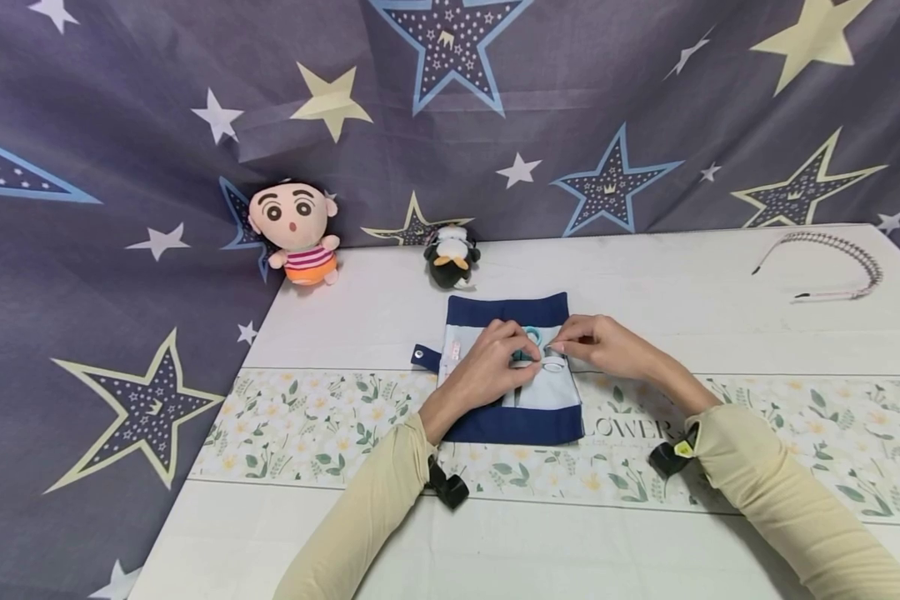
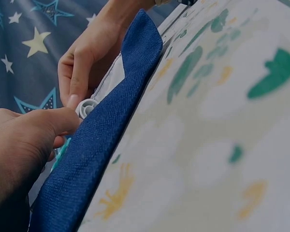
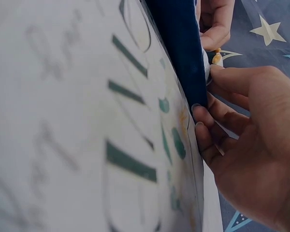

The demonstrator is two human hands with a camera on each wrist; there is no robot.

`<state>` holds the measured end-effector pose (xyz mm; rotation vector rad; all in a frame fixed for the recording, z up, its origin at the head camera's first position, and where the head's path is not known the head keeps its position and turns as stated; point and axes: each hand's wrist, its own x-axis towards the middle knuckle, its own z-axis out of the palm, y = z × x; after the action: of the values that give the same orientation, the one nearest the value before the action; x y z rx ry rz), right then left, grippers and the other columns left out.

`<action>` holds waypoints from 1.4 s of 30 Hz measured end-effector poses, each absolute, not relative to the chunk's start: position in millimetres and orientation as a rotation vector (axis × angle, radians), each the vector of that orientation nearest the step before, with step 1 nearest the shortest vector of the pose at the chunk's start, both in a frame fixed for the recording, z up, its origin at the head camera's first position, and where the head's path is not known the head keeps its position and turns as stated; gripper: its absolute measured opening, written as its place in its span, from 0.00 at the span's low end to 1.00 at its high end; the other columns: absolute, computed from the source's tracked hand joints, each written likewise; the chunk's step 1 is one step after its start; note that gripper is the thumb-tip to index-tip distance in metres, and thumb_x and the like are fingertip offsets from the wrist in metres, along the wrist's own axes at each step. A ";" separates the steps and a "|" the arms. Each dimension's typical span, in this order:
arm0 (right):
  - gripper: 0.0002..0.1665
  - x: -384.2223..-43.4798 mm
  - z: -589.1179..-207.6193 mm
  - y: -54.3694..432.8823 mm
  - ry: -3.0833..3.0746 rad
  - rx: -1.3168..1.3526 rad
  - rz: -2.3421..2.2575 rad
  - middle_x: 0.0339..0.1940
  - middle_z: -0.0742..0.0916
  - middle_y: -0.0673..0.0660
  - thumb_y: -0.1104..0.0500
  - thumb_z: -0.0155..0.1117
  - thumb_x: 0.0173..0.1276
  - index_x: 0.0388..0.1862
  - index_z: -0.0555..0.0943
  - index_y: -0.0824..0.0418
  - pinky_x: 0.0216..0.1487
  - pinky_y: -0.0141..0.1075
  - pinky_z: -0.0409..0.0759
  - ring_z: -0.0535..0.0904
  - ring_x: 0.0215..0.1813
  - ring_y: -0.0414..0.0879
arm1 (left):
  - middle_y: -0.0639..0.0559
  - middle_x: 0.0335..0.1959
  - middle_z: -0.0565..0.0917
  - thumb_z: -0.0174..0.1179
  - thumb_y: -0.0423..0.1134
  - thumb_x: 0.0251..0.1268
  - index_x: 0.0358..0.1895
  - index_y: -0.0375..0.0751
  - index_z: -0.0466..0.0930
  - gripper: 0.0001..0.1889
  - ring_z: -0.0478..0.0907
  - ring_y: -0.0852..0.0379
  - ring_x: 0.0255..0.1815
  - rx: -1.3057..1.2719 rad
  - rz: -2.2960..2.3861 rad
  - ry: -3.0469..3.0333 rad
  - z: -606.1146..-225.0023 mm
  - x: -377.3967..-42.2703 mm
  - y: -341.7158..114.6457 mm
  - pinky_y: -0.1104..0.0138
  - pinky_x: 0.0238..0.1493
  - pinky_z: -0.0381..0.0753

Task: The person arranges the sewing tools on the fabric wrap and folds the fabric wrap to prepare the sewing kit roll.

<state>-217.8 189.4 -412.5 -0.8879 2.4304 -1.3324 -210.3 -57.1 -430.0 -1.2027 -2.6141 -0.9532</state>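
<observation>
A navy fabric case (image 1: 513, 425) with a pale blue lining lies unfolded on the table. Over its middle, my left hand (image 1: 491, 362) has its thumb and fingers bent at a small white spool-like roll (image 1: 553, 364). My right hand (image 1: 600, 342) comes in from the right and pinches at the same roll. In the left wrist view, the thumbs of both hands meet the rim of the roll (image 2: 88, 107). A teal ring-shaped handle (image 1: 532, 334) shows between the hands, partly covered. Lower fingers of my right hand (image 3: 253, 116) touch the case's edge in the right wrist view.
A navy snap strap (image 1: 426, 357) sticks out left of the case. Behind it sit a penguin plush (image 1: 451, 258) and a cartoon doll (image 1: 300, 233). A beaded headband (image 1: 862, 254) lies at the far right. A starry cloth (image 1: 450, 167) hangs along the table's back edge.
</observation>
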 end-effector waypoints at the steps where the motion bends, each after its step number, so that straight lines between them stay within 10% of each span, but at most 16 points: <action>1: 0.14 -218.0 -412.9 189.3 2.428 -0.890 -1.333 0.44 0.85 0.57 0.64 0.57 0.81 0.45 0.90 0.63 0.39 0.38 0.72 0.75 0.37 0.51 | 0.51 0.43 0.80 0.68 0.37 0.71 0.42 0.44 0.89 0.02 0.70 0.54 0.42 -1.203 -0.955 -2.615 -430.1 -210.3 -57.3 0.63 0.47 0.70; 42: 0.12 -218.0 -413.2 191.4 2.405 -0.904 -1.349 0.46 0.87 0.56 0.65 0.59 0.80 0.54 0.87 0.65 0.37 0.36 0.75 0.77 0.36 0.49 | 0.52 0.44 0.80 0.68 0.40 0.71 0.43 0.45 0.89 0.04 0.69 0.54 0.44 -1.168 -0.978 -2.674 -426.8 -210.3 -64.4 0.62 0.48 0.70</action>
<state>-218.0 191.4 -413.2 -0.9043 2.4048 -1.3486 -210.3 -64.4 -426.8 -1.1685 -2.6743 -0.9776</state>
